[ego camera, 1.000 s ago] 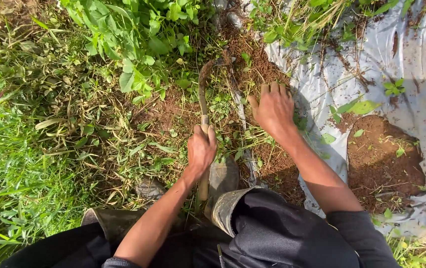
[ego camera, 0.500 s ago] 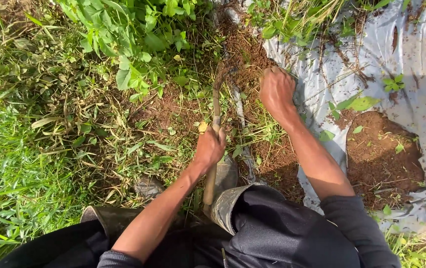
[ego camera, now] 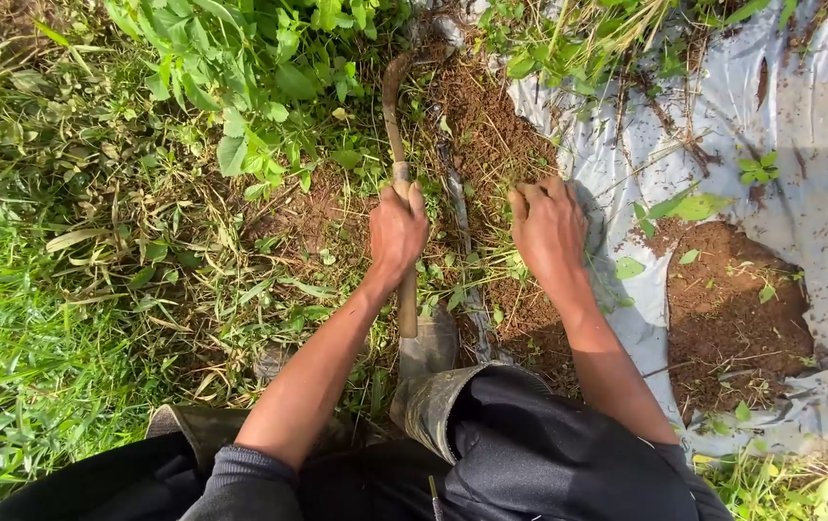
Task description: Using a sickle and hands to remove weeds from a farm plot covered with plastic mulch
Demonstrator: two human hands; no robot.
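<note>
Left hand [ego camera: 396,232] fisted tight round wooden handle of curved rusty sickle [ego camera: 393,101], blade just beyond the grip, at the leafy green weeds [ego camera: 259,87]. Right hand [ego camera: 549,230] clutches thin grass tuft by the grey plastic mulch sheet [ego camera: 722,116]. Brown soil strip [ego camera: 476,116] between the grips partly bare; most weeds uncut

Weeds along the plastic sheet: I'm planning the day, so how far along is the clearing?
Done: bare soil shows beside the plastic sheet. In hand: the left hand holds a sickle; the right hand presses on weeds. Left: leafy plants and grass stand uncut.
</note>
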